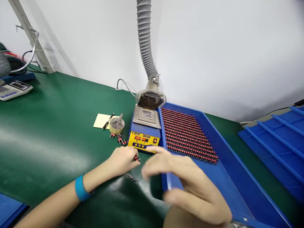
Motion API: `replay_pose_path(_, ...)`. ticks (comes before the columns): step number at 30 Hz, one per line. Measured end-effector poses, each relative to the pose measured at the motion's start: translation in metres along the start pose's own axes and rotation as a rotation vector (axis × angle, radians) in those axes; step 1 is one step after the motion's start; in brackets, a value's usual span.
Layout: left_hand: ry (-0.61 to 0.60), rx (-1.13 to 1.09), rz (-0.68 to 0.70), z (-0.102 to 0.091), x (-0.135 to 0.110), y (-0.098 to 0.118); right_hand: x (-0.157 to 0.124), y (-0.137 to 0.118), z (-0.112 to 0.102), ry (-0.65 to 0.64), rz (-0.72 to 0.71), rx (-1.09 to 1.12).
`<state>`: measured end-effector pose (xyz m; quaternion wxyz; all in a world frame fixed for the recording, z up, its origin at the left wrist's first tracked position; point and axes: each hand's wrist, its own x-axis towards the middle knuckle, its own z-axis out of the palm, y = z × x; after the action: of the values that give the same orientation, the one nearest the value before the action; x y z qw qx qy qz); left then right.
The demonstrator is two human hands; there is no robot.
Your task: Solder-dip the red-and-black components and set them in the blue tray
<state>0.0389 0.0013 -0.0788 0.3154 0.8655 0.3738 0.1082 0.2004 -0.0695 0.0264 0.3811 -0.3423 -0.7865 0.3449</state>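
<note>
My left hand (123, 160), with a blue band at its wrist, is closed in a pinch on a small red-and-black component (136, 157) in front of the solder pot. Closer to me, a bunch of thin wire pieces (131, 178) lies on the green mat. My right hand (190, 183) is raised over the near left wall of the blue tray, smeared by motion. Its fingers are apart and nothing shows between them. Several more red-and-black components (120, 139) lie left of the solder pot (143, 142), which has a yellow front and lit red digits.
Rows of red-and-black components (187, 133) fill the far part of the blue tray (234, 180). A fume hose (144, 34) hangs over the pot. Left of it are a round tin (117, 125), a pen (108, 121) and yellow paper (101, 120). A calculator (15, 88) sits far left.
</note>
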Motion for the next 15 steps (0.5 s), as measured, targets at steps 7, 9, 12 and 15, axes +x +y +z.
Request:
replay_pose_path(7, 0.478, -0.146, 0.312, -0.079, -0.020, 0.044, 0.019, 0.037, 0.012, 0.537, 0.247, -0.024)
replay_pose_path(9, 0.545, -0.193, 0.398, -0.080, -0.022, 0.046, 0.022, 0.041, 0.015, 0.507, 0.205, 0.264)
replay_pose_path(12, 0.563, -0.188, 0.482, -0.077, -0.020, 0.041, 0.026, 0.041, 0.021, 0.539, 0.202, 0.581)
replay_pose_path(15, 0.512, -0.167, 0.498, -0.077, -0.018, 0.037, 0.032, 0.040, 0.026, 0.535, 0.258, 0.787)
